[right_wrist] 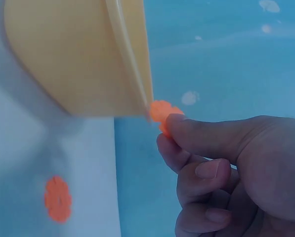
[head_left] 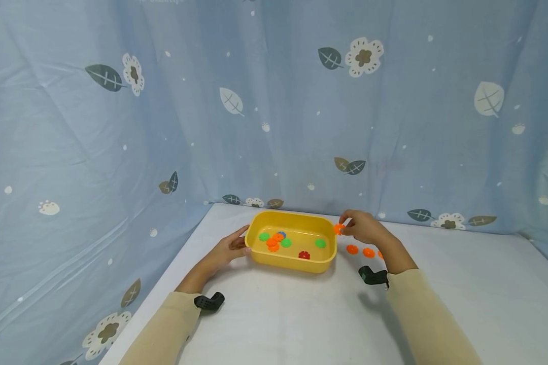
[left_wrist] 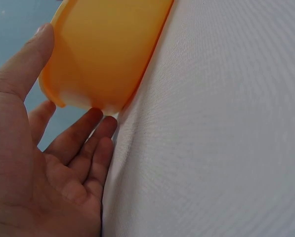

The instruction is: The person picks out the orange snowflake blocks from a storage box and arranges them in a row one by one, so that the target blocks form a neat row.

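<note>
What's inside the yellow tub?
The yellow tub holds three green pieces, overlapping orange pieces, a partly covered blue piece and a red piece. Whatever lies beneath the orange pieces is hidden.

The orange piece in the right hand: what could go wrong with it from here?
The right hand pinches the orange piece beside the yellow tub, so it might slip and drop onto the white table, or snag on the tub's rim. The left hand touches the tub's other end; a push there might shift the tub.

Yellow rectangular bin (head_left: pixel 283 262), upright, open-topped, orange scalloped disc (head_left: pixel 337 229), pinched, raised beside the bin's right rim
</note>
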`<move>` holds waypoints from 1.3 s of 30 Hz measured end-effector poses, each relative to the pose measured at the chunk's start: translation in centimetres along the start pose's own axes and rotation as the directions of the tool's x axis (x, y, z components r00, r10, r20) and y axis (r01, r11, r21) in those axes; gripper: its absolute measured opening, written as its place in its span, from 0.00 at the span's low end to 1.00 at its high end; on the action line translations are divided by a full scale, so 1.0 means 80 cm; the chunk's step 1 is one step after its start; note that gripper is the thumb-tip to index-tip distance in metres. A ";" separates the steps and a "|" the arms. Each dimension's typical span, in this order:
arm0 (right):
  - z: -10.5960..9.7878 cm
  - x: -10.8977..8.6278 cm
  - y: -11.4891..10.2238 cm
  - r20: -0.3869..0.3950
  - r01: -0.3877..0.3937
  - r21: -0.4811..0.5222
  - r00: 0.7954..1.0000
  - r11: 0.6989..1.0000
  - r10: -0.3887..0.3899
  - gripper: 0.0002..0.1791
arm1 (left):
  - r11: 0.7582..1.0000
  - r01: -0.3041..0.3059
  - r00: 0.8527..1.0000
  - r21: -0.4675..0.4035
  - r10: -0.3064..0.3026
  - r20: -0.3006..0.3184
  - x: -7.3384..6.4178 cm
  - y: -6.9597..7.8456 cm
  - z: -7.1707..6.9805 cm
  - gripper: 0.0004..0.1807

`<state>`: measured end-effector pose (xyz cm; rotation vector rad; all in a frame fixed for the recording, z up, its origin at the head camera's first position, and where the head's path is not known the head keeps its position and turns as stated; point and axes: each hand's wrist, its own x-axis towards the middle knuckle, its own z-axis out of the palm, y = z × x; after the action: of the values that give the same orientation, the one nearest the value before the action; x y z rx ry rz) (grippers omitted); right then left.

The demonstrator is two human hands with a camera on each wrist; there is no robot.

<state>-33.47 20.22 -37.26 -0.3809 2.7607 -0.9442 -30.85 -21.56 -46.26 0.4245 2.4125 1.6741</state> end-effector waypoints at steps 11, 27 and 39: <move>-0.014 -0.019 0.041 -0.006 -0.039 -0.007 0.999 0.999 0.039 0.12 | 1.000 0.006 1.000 -0.010 -0.006 0.017 0.002 -0.001 -0.002 0.45; -0.033 -0.053 0.100 -0.035 -0.095 -0.028 0.995 0.995 0.094 0.12 | 1.000 0.007 1.000 -0.011 -0.007 0.010 0.002 -0.001 0.001 0.45; -0.045 -0.072 0.150 -0.051 -0.151 -0.049 0.988 0.987 0.149 0.13 | 1.000 0.003 1.000 -0.004 -0.003 -0.009 0.001 -0.004 0.001 0.45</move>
<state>-31.06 33.17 -41.32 -0.1574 2.8144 -0.8555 -30.97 -21.58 -46.56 0.4127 2.4144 1.6831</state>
